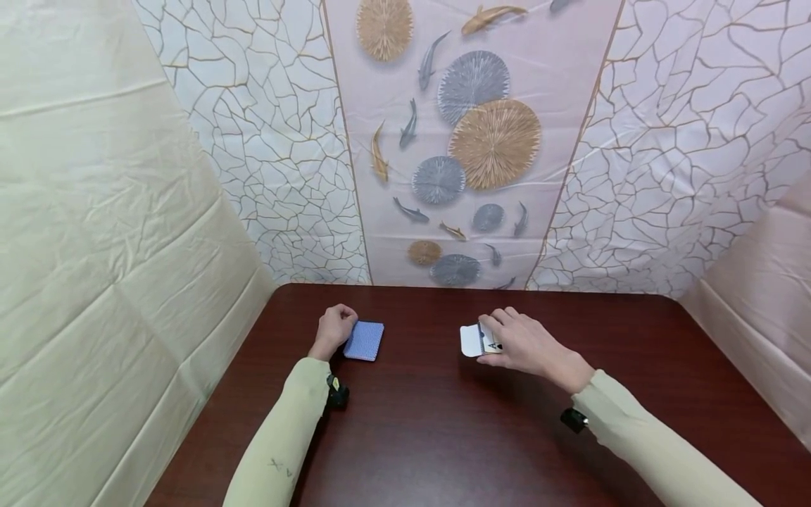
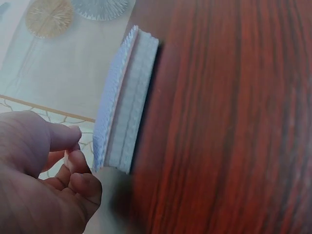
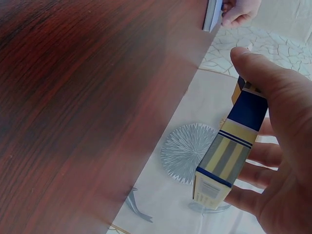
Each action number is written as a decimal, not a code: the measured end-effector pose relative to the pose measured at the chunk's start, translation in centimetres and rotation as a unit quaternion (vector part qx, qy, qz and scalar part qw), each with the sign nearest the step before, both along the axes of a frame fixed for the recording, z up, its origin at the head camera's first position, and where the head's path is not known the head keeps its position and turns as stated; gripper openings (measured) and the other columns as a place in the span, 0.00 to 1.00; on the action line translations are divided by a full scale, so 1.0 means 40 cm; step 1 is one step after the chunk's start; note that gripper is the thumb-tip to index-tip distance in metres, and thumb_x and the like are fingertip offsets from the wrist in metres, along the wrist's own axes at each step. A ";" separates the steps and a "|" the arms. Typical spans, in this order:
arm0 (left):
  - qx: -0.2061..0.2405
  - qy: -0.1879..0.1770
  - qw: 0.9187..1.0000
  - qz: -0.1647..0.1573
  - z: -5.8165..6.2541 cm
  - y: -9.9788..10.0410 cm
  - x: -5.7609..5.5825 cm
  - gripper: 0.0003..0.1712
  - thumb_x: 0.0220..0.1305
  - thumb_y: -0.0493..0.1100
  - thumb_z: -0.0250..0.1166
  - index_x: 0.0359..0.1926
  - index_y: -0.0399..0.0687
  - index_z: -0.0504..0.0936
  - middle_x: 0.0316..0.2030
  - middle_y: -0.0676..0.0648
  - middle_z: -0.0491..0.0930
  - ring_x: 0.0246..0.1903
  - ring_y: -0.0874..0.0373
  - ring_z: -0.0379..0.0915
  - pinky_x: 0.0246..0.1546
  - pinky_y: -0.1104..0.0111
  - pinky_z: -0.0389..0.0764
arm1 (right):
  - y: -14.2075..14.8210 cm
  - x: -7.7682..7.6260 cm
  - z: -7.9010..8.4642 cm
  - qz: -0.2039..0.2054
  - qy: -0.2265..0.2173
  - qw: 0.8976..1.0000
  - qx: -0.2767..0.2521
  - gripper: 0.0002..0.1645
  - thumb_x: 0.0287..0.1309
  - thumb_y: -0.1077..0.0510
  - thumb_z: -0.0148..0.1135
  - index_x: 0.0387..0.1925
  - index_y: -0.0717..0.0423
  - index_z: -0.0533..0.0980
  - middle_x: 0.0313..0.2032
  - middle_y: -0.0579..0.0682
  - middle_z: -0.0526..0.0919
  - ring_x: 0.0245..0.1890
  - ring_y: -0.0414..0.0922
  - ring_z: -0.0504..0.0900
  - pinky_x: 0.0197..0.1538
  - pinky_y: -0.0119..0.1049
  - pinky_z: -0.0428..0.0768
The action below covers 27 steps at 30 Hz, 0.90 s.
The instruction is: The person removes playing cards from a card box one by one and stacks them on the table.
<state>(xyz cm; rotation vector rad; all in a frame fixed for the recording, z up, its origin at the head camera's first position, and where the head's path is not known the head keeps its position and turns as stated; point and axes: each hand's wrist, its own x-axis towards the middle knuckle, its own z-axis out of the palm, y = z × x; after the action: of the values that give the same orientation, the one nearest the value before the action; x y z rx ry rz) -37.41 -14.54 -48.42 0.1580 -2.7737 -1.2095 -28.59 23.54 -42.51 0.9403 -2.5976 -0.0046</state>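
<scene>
Card deck [image 1: 364, 341] lies on the table [image 1: 405, 436], just right of the left hand [image 1: 334, 329] — the nearer one — long axis running front to back. That hand is curled, no grip visible. Right hand [image 1: 518, 343] grips the card box [image 3: 229, 151], open flap [image 1: 471, 341] facing the deck.

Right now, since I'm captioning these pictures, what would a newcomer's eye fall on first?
Probably the backdrop with its fish and discs, beyond the far edge of the table. Next, the blue-backed deck beside the left hand, then the open card box held in the right hand, an ace showing.
</scene>
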 end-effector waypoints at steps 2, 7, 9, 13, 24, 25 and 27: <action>0.004 0.010 1.000 0.002 0.002 0.003 0.000 0.08 0.66 0.43 0.59 0.39 0.44 0.83 0.35 0.45 0.81 0.39 0.50 0.76 0.43 0.59 0.76 | -0.002 0.001 0.000 0.000 0.001 1.000 0.000 0.44 0.44 0.35 0.74 0.55 0.60 0.75 0.43 0.53 0.80 0.40 0.50 0.75 0.37 0.44 0.78; 0.019 0.029 0.999 -0.001 0.015 0.018 0.002 0.09 0.67 0.44 0.59 0.40 0.45 0.82 0.36 0.45 0.81 0.38 0.51 0.76 0.40 0.61 0.76 | -0.010 0.004 0.005 0.003 0.004 1.000 -0.002 0.44 0.44 0.35 0.74 0.56 0.60 0.75 0.43 0.54 0.80 0.41 0.50 0.76 0.38 0.44 0.78; 0.026 0.034 0.999 -0.005 0.023 0.027 0.004 0.10 0.68 0.45 0.59 0.41 0.45 0.82 0.36 0.45 0.81 0.38 0.52 0.76 0.39 0.62 0.76 | -0.013 0.005 0.006 0.004 0.006 1.000 -0.003 0.44 0.44 0.35 0.74 0.55 0.60 0.75 0.43 0.53 0.80 0.41 0.50 0.76 0.38 0.44 0.78; 0.036 0.050 0.998 -0.015 0.042 0.047 0.011 0.10 0.68 0.46 0.60 0.41 0.46 0.82 0.35 0.46 0.82 0.36 0.52 0.77 0.36 0.64 0.75 | -0.015 0.002 0.005 0.006 0.008 1.000 -0.003 0.44 0.44 0.34 0.74 0.55 0.59 0.75 0.43 0.53 0.80 0.41 0.50 0.76 0.38 0.44 0.78; 0.068 0.075 0.994 -0.047 0.089 0.097 0.034 0.09 0.68 0.46 0.59 0.41 0.47 0.81 0.30 0.48 0.81 0.30 0.56 0.80 0.31 0.69 0.74 | -0.016 0.004 0.009 0.006 0.008 1.000 -0.006 0.44 0.43 0.34 0.74 0.55 0.59 0.75 0.43 0.54 0.80 0.41 0.50 0.76 0.38 0.45 0.79; 0.077 0.077 0.993 -0.051 0.094 0.102 0.037 0.10 0.68 0.46 0.59 0.41 0.47 0.81 0.30 0.48 0.81 0.30 0.55 0.81 0.31 0.70 0.75 | -0.016 0.004 0.009 0.006 0.008 1.000 -0.006 0.44 0.43 0.34 0.74 0.55 0.59 0.75 0.43 0.53 0.80 0.41 0.50 0.76 0.38 0.45 0.79; 0.096 0.077 0.990 -0.061 0.104 0.114 0.045 0.10 0.68 0.46 0.59 0.42 0.46 0.81 0.30 0.48 0.81 0.30 0.51 0.83 0.29 0.70 0.76 | -0.016 0.004 0.011 0.004 0.007 1.000 -0.006 0.44 0.44 0.35 0.74 0.55 0.59 0.75 0.43 0.54 0.81 0.41 0.50 0.76 0.38 0.44 0.78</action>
<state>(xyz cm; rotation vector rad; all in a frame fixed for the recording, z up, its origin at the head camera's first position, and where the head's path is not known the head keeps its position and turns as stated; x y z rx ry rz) -35.59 -10.00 -44.28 -0.0889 -2.5642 -1.4526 -28.44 22.92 -42.08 0.9439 -2.5771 0.0055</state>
